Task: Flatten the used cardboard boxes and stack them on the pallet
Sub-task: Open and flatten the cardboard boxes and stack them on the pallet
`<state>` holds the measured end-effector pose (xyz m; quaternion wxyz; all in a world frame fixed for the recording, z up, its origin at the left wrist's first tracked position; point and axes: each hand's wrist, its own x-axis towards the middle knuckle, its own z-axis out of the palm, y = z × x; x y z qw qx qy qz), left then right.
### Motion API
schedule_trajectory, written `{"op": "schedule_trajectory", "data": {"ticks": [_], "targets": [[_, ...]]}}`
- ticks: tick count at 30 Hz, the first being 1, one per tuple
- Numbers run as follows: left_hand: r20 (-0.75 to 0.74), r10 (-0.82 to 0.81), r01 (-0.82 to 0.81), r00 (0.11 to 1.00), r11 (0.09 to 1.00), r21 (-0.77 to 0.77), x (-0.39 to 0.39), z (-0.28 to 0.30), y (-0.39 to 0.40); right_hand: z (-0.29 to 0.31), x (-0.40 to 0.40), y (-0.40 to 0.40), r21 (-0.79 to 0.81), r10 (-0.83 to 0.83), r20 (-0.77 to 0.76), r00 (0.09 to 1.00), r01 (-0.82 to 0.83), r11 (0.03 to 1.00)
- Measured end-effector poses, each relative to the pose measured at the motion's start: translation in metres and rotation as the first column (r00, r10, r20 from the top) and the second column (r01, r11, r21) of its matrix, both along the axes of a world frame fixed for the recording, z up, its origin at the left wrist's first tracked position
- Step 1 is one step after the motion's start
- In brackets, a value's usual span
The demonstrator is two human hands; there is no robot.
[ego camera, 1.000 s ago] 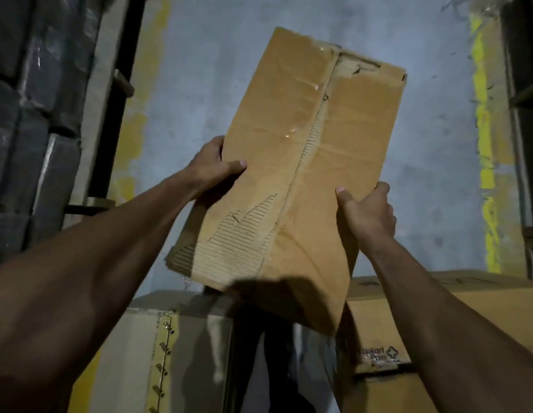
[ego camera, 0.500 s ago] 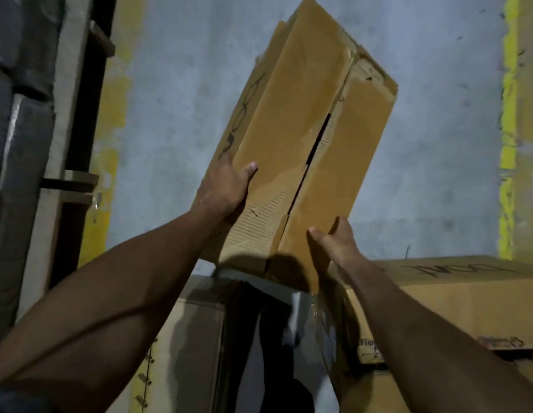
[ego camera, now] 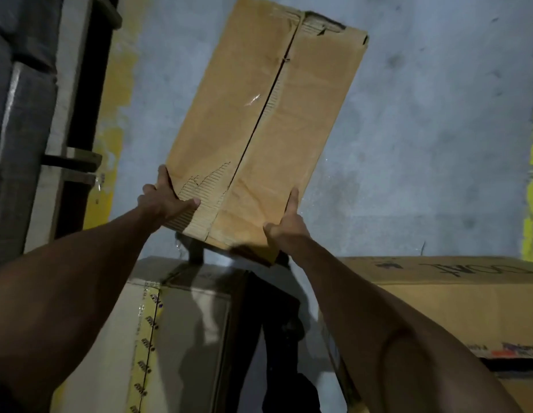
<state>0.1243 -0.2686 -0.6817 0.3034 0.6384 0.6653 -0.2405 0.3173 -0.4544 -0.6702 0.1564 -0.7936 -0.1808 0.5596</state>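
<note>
Overhead, almost, the grey concrete wall (ego camera: 423,129) fills the far side of the scene, with a yellow painted stripe (ego camera: 116,114) on its left part and another at the right edge. At the left stand dark wrapped bundles (ego camera: 18,114) beside a dark post. Near the person, low at the right, lies a long brown carton (ego camera: 452,299) with black handwriting on its top face. To the left of it stands a pale box (ego camera: 175,338) with yellow printed tape down one edge, and a dark gap is between the two.

Above them the brown cardboard box (ego camera: 268,123) is held up in the air, tilted to the right, its flaps closed along a middle seam, the paper skin torn near the lower left corner. The left hand (ego camera: 167,204) grasps that lower left corner, thumb on the front face. The right hand (ego camera: 286,225) grips the lower right edge, one finger pointing up along the side.
</note>
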Motion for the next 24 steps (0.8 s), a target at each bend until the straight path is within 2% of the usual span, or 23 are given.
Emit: {"op": "schedule_trajectory", "data": {"ticks": [6, 9, 13, 17, 21, 24], "targets": [[0.048, -0.078, 0.080, 0.996, 0.996, -0.049, 0.010, -0.002, -0.029, 0.005, 0.002, -0.012, -0.089, -0.075, 0.285, 0.956, 0.104, 0.991], [0.099, -0.148, 0.153, 0.984, 0.987, -0.046, 0.011, -0.005, -0.052, 0.010, 0.014, -0.024, -0.135, -0.011, 0.310, 0.951, 0.055, 0.989], [0.232, -0.132, 0.146, 0.964, 0.988, -0.044, -0.014, 0.017, -0.072, 0.022, 0.009, -0.032, -0.131, 0.078, 0.339, 0.938, -0.035, 0.991], [0.303, -0.077, 0.071, 0.950, 0.997, 0.032, -0.052, 0.059, -0.113, 0.050, -0.029, -0.051, -0.076, 0.105, 0.355, 0.929, -0.083, 0.994], [0.385, 0.125, -0.122, 0.914, 0.992, -0.033, -0.102, 0.100, -0.158, 0.082, -0.095, -0.078, -0.009, 0.075, 0.336, 0.939, -0.077, 0.997], [0.414, 0.170, -0.170, 0.894, 0.985, -0.038, -0.148, 0.120, -0.189, 0.102, -0.158, -0.102, 0.032, 0.045, 0.289, 0.956, -0.056, 0.998]]}}
